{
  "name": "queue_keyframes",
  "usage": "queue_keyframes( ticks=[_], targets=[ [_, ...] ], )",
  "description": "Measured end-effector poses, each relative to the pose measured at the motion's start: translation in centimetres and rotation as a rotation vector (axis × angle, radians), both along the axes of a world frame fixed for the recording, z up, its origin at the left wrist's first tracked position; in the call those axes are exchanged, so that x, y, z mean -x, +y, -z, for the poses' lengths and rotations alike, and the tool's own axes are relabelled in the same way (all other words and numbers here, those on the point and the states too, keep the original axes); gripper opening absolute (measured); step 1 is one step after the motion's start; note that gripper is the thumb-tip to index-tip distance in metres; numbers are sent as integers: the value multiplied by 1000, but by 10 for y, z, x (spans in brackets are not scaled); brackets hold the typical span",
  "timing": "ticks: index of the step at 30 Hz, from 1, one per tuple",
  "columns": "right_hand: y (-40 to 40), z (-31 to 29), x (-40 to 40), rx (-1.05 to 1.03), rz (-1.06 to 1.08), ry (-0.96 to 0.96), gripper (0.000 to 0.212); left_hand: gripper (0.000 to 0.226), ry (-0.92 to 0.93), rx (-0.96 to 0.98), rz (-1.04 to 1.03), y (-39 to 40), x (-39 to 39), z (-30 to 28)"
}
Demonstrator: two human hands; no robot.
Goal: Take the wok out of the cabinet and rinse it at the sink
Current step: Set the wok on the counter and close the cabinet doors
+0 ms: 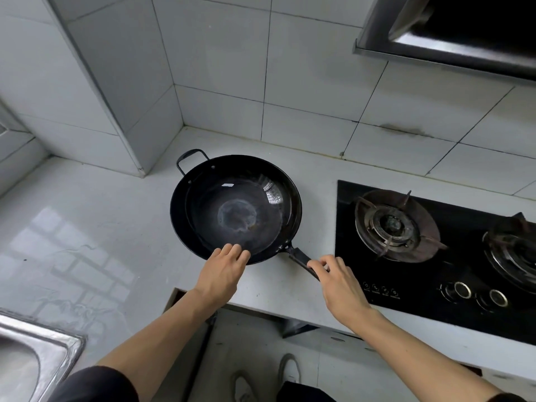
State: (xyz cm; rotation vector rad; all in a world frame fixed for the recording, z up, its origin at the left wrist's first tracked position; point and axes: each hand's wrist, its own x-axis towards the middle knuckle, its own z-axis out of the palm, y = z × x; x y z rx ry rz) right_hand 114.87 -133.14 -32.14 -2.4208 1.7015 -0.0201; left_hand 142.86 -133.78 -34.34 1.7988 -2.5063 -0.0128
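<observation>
A black wok point(235, 208) sits on the white countertop point(101, 221), its loop handle toward the back wall and its long handle point(301, 258) pointing to the front right. My left hand point(223, 269) rests on the wok's near rim with the fingers fairly straight. Around the end of the long handle, the fingers of my right hand point(338, 278) are curled. A corner of the steel sink point(37, 352) shows at the bottom left.
A black gas hob point(429, 256) with two burners and two knobs lies right of the wok. A range hood point(452, 30) hangs at the top right. Tiled walls and a tiled column point(121, 91) stand behind. Below the counter edge is the floor with my shoes.
</observation>
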Motion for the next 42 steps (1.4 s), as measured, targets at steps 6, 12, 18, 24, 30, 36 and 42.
queue_keyframes(
  ticks=[6,12,18,24,30,36,42],
  targets=[
    [10,-1,-1,28,-6,51,69,45,56,28,-19,16,-6,2],
    [19,-8,-13,94,-130,-15,57,45,105,52,-100,55,-11,-6],
    [31,-3,-33,40,-350,-171,47,42,67,-12,-273,106,-14,-6],
    [56,21,-29,-114,-442,-100,46,21,82,-88,-462,193,12,1],
    [82,34,-34,-216,-520,-23,50,24,62,-238,-634,267,23,26],
    [95,43,-57,-208,-562,28,50,34,153,-298,-847,310,4,56],
    [118,52,-95,-225,-616,34,53,50,170,-277,-926,328,-23,68]
  ],
)
